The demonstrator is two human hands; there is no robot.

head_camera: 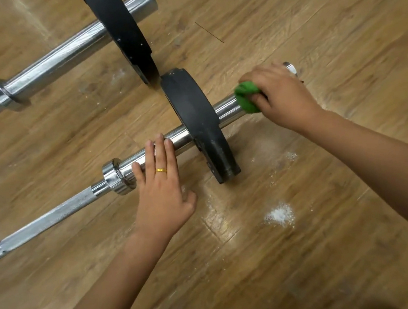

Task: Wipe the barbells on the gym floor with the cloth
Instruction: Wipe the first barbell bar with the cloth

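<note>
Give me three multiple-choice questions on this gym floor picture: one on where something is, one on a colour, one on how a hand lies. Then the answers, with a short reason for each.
1. Where is the cloth?
A. on the end of the near barbell, past the black plate
B. in a bucket
C. on a bench

2. What colour is the cloth?
A. blue
B. green
C. white

3. How does the left hand lie?
A. clenched in a fist in the air
B. flat, fingers straight, resting on the near barbell
C. curled round a bottle

Answers:
1 A, the right hand holds it against the shiny end beyond the plate.
2 B, bright green shows under the fingers.
3 B, its straight fingers lie across the bar beside the plate.
</note>
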